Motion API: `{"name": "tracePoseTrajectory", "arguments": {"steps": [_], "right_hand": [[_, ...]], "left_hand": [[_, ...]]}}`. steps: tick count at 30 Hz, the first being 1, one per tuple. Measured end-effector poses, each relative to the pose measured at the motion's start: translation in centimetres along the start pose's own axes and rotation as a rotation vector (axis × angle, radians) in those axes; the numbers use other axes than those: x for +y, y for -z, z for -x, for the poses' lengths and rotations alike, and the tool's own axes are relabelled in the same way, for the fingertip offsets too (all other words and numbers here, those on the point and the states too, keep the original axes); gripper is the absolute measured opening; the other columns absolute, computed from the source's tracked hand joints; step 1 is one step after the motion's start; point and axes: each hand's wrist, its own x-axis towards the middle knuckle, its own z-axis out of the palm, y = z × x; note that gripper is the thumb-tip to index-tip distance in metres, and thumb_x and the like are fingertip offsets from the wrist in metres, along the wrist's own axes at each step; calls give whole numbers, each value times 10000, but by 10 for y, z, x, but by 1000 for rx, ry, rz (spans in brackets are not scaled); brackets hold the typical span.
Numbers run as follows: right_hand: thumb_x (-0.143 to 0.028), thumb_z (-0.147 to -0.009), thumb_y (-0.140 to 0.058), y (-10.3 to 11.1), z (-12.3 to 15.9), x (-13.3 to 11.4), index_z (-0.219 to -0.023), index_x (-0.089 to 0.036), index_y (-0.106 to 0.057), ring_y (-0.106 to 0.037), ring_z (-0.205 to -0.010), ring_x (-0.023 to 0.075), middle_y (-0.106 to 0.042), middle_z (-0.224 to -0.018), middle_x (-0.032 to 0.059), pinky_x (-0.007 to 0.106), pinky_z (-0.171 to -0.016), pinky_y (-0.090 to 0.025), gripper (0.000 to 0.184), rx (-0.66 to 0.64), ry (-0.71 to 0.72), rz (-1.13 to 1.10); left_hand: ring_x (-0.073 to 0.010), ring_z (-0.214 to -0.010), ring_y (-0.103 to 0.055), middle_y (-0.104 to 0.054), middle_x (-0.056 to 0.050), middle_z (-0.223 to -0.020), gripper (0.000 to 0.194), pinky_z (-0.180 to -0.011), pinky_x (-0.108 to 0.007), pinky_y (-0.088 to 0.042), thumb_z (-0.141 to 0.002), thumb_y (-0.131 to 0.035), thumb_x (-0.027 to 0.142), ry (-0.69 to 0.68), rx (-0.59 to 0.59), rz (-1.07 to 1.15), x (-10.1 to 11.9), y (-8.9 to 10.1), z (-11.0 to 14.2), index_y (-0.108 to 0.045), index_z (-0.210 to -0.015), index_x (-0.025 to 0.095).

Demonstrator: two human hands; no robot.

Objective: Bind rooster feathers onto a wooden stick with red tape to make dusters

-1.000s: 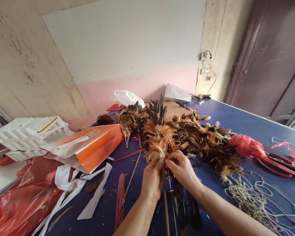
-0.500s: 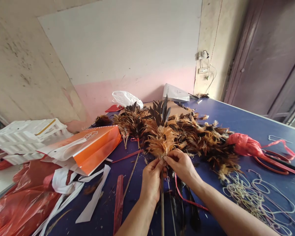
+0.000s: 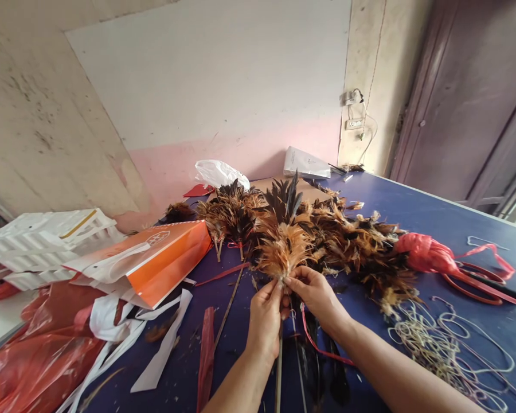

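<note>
Brown and black feathers fan out before us, in the middle of the blue table. Our left hand and right hand both pinch their base, where the stick comes out towards us. We judge that this base is being secured; the next move calls for steady pressure.

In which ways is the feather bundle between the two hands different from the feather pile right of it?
The feather bundle is pinched at its base by the left hand and right hand, while the feather pile lies on the table.
The bundle is black at its far end and orange-brown nearer the hands; the pile mixes dark and brown throughout.
The bundle is narrower, the pile more spread out.
Both have dark and brownish feathers.
</note>
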Motion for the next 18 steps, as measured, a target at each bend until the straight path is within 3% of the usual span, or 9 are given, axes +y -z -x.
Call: {"name": "tracePoseTrajectory", "arguments": {"steps": [7, 12, 18], "right_hand": [[-421, -652, -668, 2, -2, -1, -662, -155, -579, -525, -556, 135, -582, -609, 15, 259, -533, -434, 280, 30, 4, 141], [-402, -634, -682, 2, -1, -5, -678, -128, -605, -468, -554, 100, -573, -623, 7, 232, -541, -384, 288, 38, -11, 138], [-415, -701, -648, 10, -1, -14, -746, -133, -611, -475, -593, 94, -585, -658, -2, 220, -574, -374, 288, 19, 44, 183]], "left_hand": [[-50, -482, -341, -483, 14, -584, 376, -397, -161, -229, -638, -705, 446, -25, 8, -72, 1, 0, 2, -678, -782, 100], [-37, -456, -273, -416, 47, -544, 438, -401, -164, -215, -631, -713, 449, -8, -16, -124, 5, -2, 6, -678, -893, 100], [-25, -469, -293, -426, 37, -582, 303, -404, -140, -209, -672, -699, 389, -61, -20, -99, 12, 1, 4, -673, -798, 114]]}}
